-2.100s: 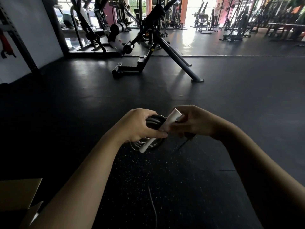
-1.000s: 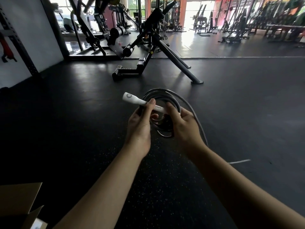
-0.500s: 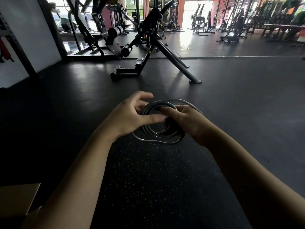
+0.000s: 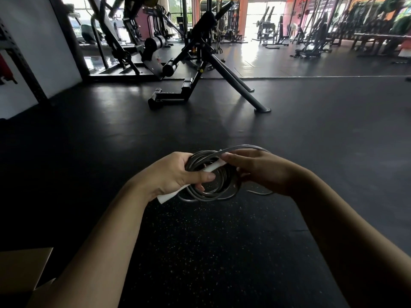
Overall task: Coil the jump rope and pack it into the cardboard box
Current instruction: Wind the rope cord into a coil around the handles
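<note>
Both hands meet over the dark rubber floor in the middle of the view, holding the jump rope in the air between them. The left hand is closed around the left side of the grey coil, thumb laid across the front, and it also grips a white handle that runs diagonally through the fist, its lower end sticking out below the palm. The right hand pinches the upper end of that handle and the right side of the coil with curled fingers; one loose loop arcs over the top of this hand, and a short length of rope trails out below it to the right.

The cardboard box sits at the near left corner, only one brown flap and an edge in view, well apart from the hands and partly behind the left forearm.

Between the hands and the far gym machine, the floor lies bare and wide. The machine's slanted legs end at feet well beyond the rope. To the far left a white wall closes the room; to the right the mat runs open toward more distant equipment.
</note>
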Demonstrator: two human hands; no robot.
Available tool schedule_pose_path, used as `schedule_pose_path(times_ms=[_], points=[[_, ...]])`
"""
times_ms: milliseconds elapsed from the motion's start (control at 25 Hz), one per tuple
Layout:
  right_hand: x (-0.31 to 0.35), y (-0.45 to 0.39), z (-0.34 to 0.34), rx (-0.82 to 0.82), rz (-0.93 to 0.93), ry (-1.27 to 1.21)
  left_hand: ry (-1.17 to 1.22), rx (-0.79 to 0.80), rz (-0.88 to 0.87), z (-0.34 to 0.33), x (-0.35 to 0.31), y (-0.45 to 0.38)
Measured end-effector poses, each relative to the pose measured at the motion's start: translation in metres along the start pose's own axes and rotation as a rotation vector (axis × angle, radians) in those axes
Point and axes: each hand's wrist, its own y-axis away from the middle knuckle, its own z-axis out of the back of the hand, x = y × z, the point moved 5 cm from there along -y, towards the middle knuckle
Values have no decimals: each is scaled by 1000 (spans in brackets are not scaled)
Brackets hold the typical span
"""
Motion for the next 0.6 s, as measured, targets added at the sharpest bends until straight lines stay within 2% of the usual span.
schedule_pose_path(times_ms=[240, 360, 440, 520, 600], points=[[-6, 2, -9, 293, -131, -197, 87, -9, -15, 3, 3, 0], [-16, -6, -5, 163, -237, -305, 94, -22, -12, 1, 3, -1], [-15, -8, -2, 66, -250, -253, 88, -31, -20, 1, 4, -1], [-13, -6, 0, -28, -312, -46, 65, -37, -25, 0, 3, -1], [-8, -4, 5, -213, -327, 300, 35, -38, -27, 1, 4, -2]])
